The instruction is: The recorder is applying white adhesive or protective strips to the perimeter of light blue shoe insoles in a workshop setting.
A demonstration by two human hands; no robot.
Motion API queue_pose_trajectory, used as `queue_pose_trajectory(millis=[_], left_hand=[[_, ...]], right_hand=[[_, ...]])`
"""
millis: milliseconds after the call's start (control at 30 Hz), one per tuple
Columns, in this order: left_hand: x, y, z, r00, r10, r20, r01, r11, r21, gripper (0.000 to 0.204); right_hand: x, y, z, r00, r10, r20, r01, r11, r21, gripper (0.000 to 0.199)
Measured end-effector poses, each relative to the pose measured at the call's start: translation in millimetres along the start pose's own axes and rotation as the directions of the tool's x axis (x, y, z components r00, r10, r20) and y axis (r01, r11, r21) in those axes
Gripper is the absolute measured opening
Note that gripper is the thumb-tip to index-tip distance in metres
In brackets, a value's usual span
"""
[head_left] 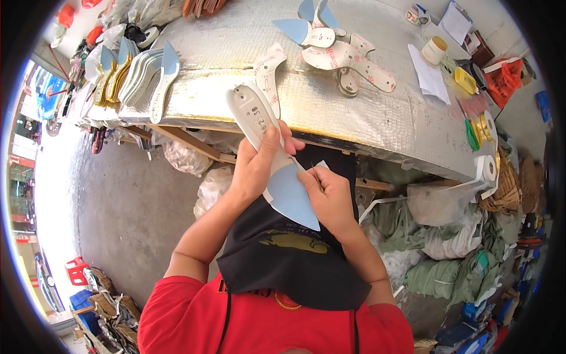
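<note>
A long, narrow shoe insole (pixel 298 197) with a pale heel part and a light blue pointed toe is held over my lap, heel end toward the table. My left hand (pixel 257 159) is closed round its middle, thumb on top. At the right edge of the blue toe, my right hand (pixel 329 194) pinches with thumb and fingers. A small white scrap (pixel 322 164) shows just beyond those fingers; whether they hold it too, I cannot tell. My left hand covers part of the insole's waist.
On the foil-covered table (pixel 218 94), stacked insoles (pixel 140 74) stand at the left and loose printed insole pieces (pixel 348 59) lie at the back. A jar (pixel 434 51), paper sheet (pixel 428 74) and tape rolls (pixel 487 168) are at the right. Green bags (pixel 436 277) lie below.
</note>
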State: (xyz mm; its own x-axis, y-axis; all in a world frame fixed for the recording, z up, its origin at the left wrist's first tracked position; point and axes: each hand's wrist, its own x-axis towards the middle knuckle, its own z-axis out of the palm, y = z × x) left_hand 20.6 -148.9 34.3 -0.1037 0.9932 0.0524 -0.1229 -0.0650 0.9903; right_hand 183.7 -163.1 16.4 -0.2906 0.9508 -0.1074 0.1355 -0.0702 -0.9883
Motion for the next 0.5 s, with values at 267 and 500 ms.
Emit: queue_pose_trajectory(millis=[267, 500], left_hand=[[-5, 2, -4, 0.981, -0.177, 0.077, 0.19, 0.954, -0.231, 0.057], [2, 2, -8, 0.943, -0.323, 0.078, 0.295, 0.705, -0.645, 0.052]], right_hand=[[10, 10, -17, 0.99, -0.064, 0.123, 0.049, 0.991, 0.124, 0.018], [29, 30, -29, 0.997, -0.036, -0.066, 0.045, 0.988, 0.151, 0.037]])
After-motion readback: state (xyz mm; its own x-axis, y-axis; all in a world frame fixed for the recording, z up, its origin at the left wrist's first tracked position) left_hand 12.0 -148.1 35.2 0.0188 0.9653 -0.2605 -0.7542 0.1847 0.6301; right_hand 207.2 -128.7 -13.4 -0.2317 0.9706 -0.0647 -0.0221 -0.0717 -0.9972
